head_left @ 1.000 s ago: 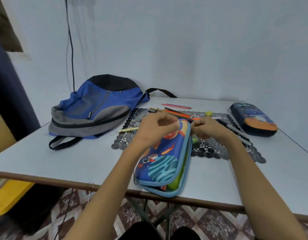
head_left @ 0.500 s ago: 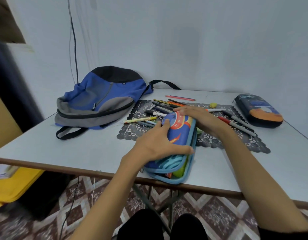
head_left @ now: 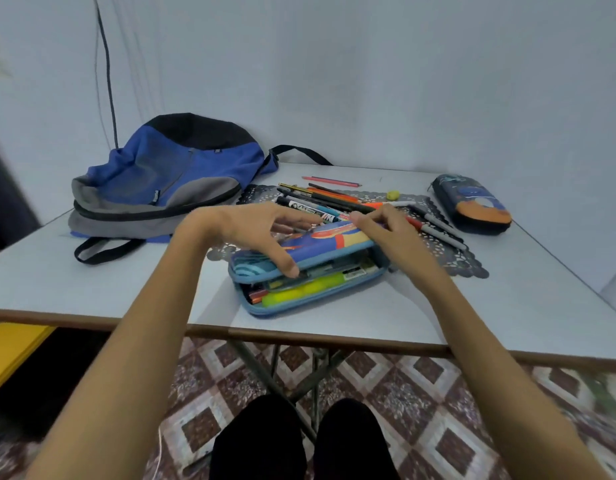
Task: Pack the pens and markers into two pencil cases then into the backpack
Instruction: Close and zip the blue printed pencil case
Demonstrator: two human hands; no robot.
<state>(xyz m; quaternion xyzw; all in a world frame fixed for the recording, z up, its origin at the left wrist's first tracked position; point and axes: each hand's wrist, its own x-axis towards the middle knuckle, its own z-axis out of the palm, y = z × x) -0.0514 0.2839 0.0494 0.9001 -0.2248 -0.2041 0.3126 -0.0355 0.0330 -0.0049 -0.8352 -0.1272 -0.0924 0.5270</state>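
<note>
At the bench (head_left: 92,278) front edge, both forearms reach forward over the case (head_left: 334,244). Left hand (head_left: 244,230) grasps the lid, with the thumb on its near rim and fingers (head_left: 292,221) spread over the top. Right hand (head_left: 386,233) curls round the lid's right end. White wall (head_left: 369,81) behind; patterned tile floor (head_left: 421,393) below. The case is blue with its lid partly raised and a yellow highlighter (head_left: 299,289) inside. Backpack (head_left: 168,174) lies far left, loose pens (head_left: 320,202) on a mat (head_left: 452,258) behind, dark case (head_left: 473,206) far right.

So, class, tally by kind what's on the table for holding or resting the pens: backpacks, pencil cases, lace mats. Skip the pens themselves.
Backpack: 1
Pencil cases: 2 (open pencil case, dark pencil case)
Lace mat: 1
Total: 4
</note>
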